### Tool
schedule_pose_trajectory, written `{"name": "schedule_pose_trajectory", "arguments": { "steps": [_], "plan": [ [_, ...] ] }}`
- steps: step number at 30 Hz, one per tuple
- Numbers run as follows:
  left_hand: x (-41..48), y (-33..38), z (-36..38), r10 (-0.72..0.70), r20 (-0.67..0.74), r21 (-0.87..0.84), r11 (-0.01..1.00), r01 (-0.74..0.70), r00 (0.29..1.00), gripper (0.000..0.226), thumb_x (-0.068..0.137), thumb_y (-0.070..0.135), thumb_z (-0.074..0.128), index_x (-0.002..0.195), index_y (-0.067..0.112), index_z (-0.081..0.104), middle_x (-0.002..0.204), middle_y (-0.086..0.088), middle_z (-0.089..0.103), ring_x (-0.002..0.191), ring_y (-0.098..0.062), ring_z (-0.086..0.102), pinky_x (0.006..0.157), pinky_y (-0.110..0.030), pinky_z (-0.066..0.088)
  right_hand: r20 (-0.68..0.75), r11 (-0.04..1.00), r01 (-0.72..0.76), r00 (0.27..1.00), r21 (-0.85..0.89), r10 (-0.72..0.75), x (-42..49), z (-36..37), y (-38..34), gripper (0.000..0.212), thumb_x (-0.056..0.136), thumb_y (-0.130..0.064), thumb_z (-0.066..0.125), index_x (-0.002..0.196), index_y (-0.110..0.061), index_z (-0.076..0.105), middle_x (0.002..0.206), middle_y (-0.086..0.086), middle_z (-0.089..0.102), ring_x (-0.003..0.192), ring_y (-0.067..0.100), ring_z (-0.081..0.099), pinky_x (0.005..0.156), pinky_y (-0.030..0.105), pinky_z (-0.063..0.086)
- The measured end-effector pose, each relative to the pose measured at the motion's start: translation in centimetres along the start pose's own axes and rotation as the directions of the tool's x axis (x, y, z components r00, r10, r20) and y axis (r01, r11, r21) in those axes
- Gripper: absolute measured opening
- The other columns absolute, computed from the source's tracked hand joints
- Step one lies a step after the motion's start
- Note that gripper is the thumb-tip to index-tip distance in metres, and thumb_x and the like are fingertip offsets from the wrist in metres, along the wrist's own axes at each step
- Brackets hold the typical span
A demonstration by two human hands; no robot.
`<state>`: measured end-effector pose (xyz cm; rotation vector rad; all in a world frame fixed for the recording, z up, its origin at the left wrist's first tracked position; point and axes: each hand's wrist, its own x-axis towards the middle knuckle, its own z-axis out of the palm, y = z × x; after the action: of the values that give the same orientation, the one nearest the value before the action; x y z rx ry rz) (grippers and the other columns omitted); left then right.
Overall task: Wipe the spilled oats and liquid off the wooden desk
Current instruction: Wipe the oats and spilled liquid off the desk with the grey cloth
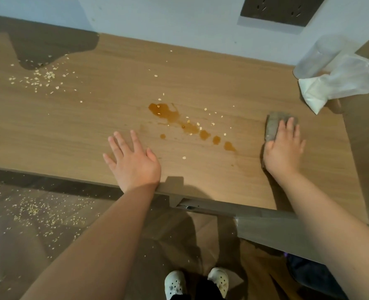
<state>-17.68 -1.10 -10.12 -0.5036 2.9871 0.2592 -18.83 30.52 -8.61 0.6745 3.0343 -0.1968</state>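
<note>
Pooling liquid (170,114) lies between hands (133,163) (284,148).

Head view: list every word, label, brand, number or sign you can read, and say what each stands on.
None can be read.
The white plastic packet shows no print.
The dark socket panel on the wall bears only holes.
The white clogs show no legible mark.

You're standing in a home room: wooden desk (71,118) against a pale wall (179,24), dark socket plate (281,9) above the desk's far edge. Below its near edge, plank floor (27,241) and white house clogs (175,283).
</note>
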Motion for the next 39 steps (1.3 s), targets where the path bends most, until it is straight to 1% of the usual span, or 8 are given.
{"name": "schedule_pose_trajectory", "arguments": {
  "steps": [3, 7, 13, 21, 26, 31, 36, 39],
  "plan": [
    [0.1, 0.0, 0.0, -0.004, 0.002, 0.002, 1.0, 0.004, 1.0, 0.063, 0.099, 0.041, 0.019, 0.157, 0.021, 0.003, 0.163, -0.015, -0.004, 0.15, -0.031, -0.008, 0.12, -0.055, 0.002, -0.026, 0.997, -0.079, 0.997, 0.01, 0.079, -2.0, 0.3, -2.8, 0.064, 0.097, -0.02, 0.036, 0.156, -0.01, 0.012, 0.164, 0.009, 0.003, 0.151, 0.031, 0.002, 0.121, 0.053, 0.008],
    [0.1, -0.1, -0.1, -0.012, -0.001, -0.004, 1.0, 0.012, 1.0, 0.063, 0.099, 0.041, 0.021, 0.157, 0.021, 0.005, 0.163, -0.015, -0.003, 0.15, -0.031, -0.007, 0.12, -0.055, 0.003, 0.063, 0.953, 0.299, 0.953, -0.048, -0.296, -6.1, 1.2, -3.8, 0.063, 0.1, -0.024, 0.029, 0.157, -0.021, 0.003, 0.164, 0.003, -0.006, 0.151, 0.024, -0.008, 0.119, 0.045, -0.002],
    [0.0, 0.0, -0.1, -0.006, -0.008, -0.02, 1.0, 0.006, 1.0, 0.063, 0.1, 0.04, 0.022, 0.157, 0.02, 0.007, 0.163, -0.015, -0.001, 0.151, -0.031, -0.005, 0.12, -0.055, 0.003, -0.02, 0.984, -0.177, 0.984, 0.019, 0.178, -5.8, 0.4, -2.2, 0.065, 0.097, -0.022, 0.035, 0.157, -0.015, 0.01, 0.164, 0.008, 0.001, 0.151, 0.03, 0.001, 0.12, 0.056, 0.009],
    [0.0, 0.0, -0.2, 0.018, -0.001, -0.017, 1.0, -0.018, 1.0, 0.062, 0.1, 0.04, 0.02, 0.157, 0.019, 0.006, 0.163, -0.016, -0.002, 0.15, -0.032, -0.006, 0.12, -0.056, 0.003, 0.135, 0.93, 0.364, 0.925, -0.052, -0.354, -8.3, 0.3, -2.7, 0.063, 0.099, -0.028, 0.03, 0.157, -0.021, 0.005, 0.163, 0.0, -0.009, 0.15, 0.021, -0.014, 0.121, 0.048, -0.004],
    [0.1, -0.1, -0.1, 0.019, -0.006, 0.004, 1.0, -0.019, 1.0, 0.062, 0.1, 0.04, 0.019, 0.157, 0.018, 0.006, 0.163, -0.018, 0.0, 0.15, -0.034, -0.004, 0.12, -0.057, 0.004, 0.007, 0.995, -0.096, 0.995, -0.041, 0.096, -7.7, 0.6, -4.3, 0.067, 0.097, -0.027, 0.031, 0.157, -0.013, 0.005, 0.164, 0.007, -0.006, 0.151, 0.027, -0.008, 0.121, 0.055, 0.001],
    [0.9, 0.0, -0.1, 0.093, 0.025, 0.049, 0.994, -0.095, 0.995, 0.065, 0.099, 0.041, 0.018, 0.157, 0.018, 0.0, 0.162, -0.021, -0.005, 0.149, -0.036, -0.008, 0.119, -0.058, 0.002, 0.087, 0.969, 0.226, 0.972, -0.097, -0.218, -8.3, 1.3, -5.2, 0.066, 0.099, -0.031, 0.026, 0.156, -0.019, -0.004, 0.163, 0.004, -0.012, 0.15, 0.025, -0.012, 0.12, 0.051, -0.004],
    [2.0, 0.3, -0.1, 0.116, 0.018, 0.08, 0.99, -0.118, 0.993, 0.065, 0.097, 0.041, 0.014, 0.157, 0.018, -0.001, 0.162, -0.021, -0.005, 0.15, -0.036, -0.006, 0.119, -0.057, 0.004, -0.025, 0.993, -0.116, 0.993, -0.023, 0.115, -1.6, 1.1, -3.8, 0.065, 0.097, -0.024, 0.034, 0.156, -0.011, 0.011, 0.164, 0.009, 0.001, 0.151, 0.03, 0.0, 0.12, 0.055, 0.005],
    [2.0, 0.5, -0.4, 0.11, 0.03, 0.096, 0.989, -0.112, 0.993, 0.065, 0.098, 0.041, 0.014, 0.156, 0.019, -0.002, 0.162, -0.02, -0.006, 0.15, -0.035, -0.006, 0.12, -0.057, 0.005, -0.018, 0.999, -0.051, 0.999, -0.012, 0.05, -0.2, 1.1, -6.6, 0.066, 0.097, -0.025, 0.034, 0.157, -0.01, 0.009, 0.164, 0.011, 0.0, 0.151, 0.032, -0.001, 0.121, 0.052, 0.004]
  ]
}}
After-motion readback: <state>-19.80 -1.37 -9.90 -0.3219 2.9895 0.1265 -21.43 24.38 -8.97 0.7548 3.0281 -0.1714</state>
